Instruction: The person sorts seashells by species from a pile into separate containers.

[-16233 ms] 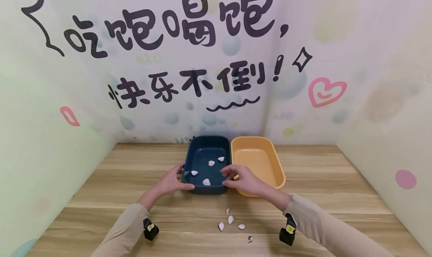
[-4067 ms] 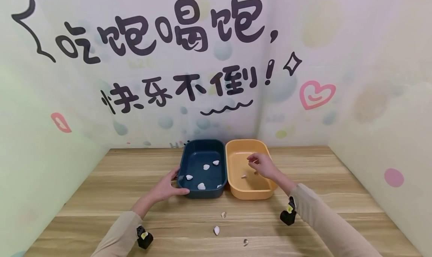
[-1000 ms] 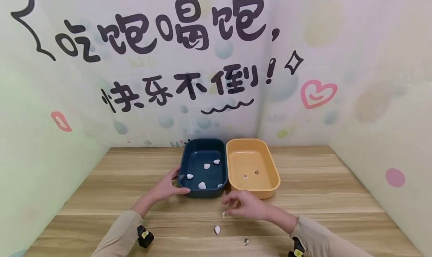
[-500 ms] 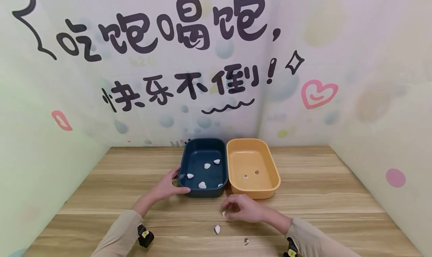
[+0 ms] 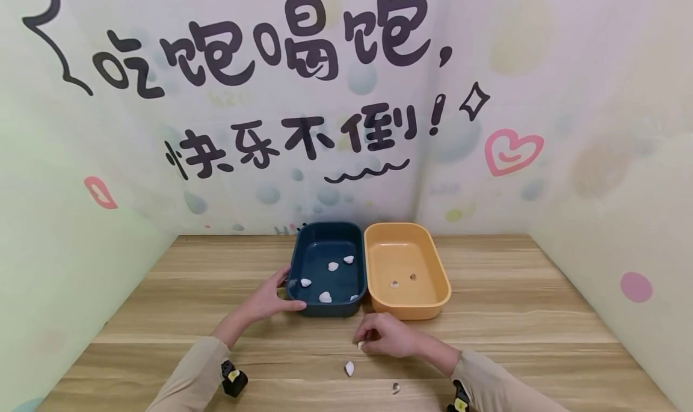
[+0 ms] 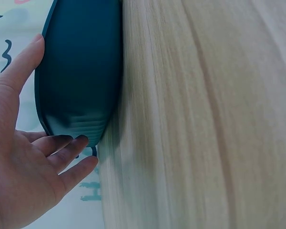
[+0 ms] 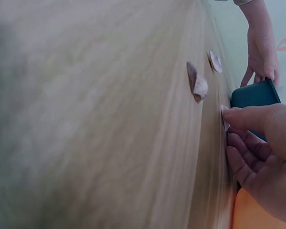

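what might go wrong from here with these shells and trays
The small shell pinched in the right hand may slip, being tiny beside the hand. The left hand touching the blue tray might nudge it, shifting the loose shells inside.

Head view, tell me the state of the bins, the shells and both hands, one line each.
Dark blue bin: upright, five white shells visible inside
Yellow bin: upright, two small shells inside
Shell by the thumb: pinched, unclear whether lifted
White shell: loose on the table
Brownish shell: loose on the table
Left hand: holding the dark blue bin
Right hand: pinching a shell
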A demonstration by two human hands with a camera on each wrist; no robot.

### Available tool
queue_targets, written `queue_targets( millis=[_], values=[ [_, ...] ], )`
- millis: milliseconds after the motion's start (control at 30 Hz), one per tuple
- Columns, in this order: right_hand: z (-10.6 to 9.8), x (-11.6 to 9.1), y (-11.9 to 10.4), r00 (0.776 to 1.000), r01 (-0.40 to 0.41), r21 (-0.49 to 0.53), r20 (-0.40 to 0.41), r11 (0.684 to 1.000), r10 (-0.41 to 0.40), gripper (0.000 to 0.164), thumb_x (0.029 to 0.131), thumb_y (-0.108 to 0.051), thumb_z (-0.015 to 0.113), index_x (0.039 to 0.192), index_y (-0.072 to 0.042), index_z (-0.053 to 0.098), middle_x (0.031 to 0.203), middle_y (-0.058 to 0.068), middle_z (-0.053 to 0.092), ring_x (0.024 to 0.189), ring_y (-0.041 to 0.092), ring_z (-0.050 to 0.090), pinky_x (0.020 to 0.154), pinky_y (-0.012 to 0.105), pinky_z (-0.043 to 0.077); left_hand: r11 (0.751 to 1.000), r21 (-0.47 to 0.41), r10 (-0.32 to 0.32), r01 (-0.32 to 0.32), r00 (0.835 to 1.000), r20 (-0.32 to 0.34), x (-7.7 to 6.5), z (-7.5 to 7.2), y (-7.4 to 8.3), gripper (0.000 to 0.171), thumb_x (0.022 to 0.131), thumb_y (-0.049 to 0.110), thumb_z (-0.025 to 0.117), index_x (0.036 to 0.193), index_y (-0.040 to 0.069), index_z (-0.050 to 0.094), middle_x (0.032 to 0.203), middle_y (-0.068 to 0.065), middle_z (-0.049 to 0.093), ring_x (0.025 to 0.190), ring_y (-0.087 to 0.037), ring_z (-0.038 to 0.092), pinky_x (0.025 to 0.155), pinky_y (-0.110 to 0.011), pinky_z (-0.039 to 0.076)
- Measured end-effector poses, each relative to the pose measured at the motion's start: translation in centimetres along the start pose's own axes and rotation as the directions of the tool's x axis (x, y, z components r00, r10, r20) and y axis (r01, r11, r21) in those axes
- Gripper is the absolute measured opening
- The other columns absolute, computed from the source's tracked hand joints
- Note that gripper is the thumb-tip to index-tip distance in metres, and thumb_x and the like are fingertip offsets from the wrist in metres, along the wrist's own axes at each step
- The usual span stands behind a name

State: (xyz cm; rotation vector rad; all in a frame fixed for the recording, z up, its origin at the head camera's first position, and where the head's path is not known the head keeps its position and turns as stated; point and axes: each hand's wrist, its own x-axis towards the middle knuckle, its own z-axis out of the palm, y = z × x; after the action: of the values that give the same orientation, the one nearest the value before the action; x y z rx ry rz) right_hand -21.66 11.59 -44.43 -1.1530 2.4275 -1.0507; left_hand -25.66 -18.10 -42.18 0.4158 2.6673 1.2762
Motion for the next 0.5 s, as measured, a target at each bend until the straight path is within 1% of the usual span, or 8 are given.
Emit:
queue_targets(
  millis=[167, 300, 400, 500],
  values=[
    [0.04, -0.01, 0.12, 0.999, -0.035, 0.01, 0.006, 0.999, 0.035, 0.011, 0.079, -0.003, 0.067, 0.088, -0.008, 0.071, 0.081, -0.004, 0.061, 0.072, -0.001, 0.052, 0.066, 0.017, 0.047, 1.0, -0.019, 0.011, -0.011, 1.0, -0.002, -0.04, 0.03, 0.13, 0.095, 0.073, 0.032, 0.076, 0.143, 0.001, 0.02, 0.142, -0.021, 0.032, 0.127, -0.037, 0.034, 0.1, -0.053, 0.031],
    [0.08, -0.03, 0.15, 0.998, -0.063, 0.029, 0.003, 0.998, 0.062, 0.009, 0.078, -0.006, 0.069, 0.086, -0.01, 0.071, 0.079, -0.008, 0.06, 0.071, -0.002, 0.051, 0.066, 0.017, 0.047, 1.0, -0.024, 0.018, -0.018, 1.0, -0.004, -0.05, 0.06, 0.17, 0.095, 0.072, 0.031, 0.076, 0.142, 0.0, 0.02, 0.141, -0.022, 0.032, 0.127, -0.037, 0.034, 0.1, -0.053, 0.031],
    [0.09, -0.11, 0.15, 0.998, -0.062, 0.04, -0.007, 0.997, 0.063, 0.007, 0.078, -0.007, 0.07, 0.083, -0.011, 0.069, 0.077, -0.011, 0.059, 0.07, -0.002, 0.052, 0.065, 0.017, 0.047, 0.999, -0.026, 0.022, -0.022, 1.0, -0.003, -0.03, 0.08, 0.11, 0.095, 0.073, 0.031, 0.076, 0.142, 0.0, 0.02, 0.141, -0.022, 0.032, 0.126, -0.037, 0.035, 0.1, -0.053, 0.03],
    [0.07, -0.17, 0.15, 0.998, -0.065, 0.052, -0.014, 0.997, 0.066, 0.007, 0.077, -0.007, 0.071, 0.081, -0.012, 0.068, 0.075, -0.011, 0.059, 0.068, -0.001, 0.052, 0.063, 0.017, 0.047, 0.999, -0.026, 0.022, -0.022, 1.0, -0.003, -0.04, 0.1, 0.05, 0.095, 0.072, 0.031, 0.076, 0.142, 0.0, 0.02, 0.141, -0.022, 0.032, 0.127, -0.037, 0.035, 0.1, -0.053, 0.03]
  ],
)
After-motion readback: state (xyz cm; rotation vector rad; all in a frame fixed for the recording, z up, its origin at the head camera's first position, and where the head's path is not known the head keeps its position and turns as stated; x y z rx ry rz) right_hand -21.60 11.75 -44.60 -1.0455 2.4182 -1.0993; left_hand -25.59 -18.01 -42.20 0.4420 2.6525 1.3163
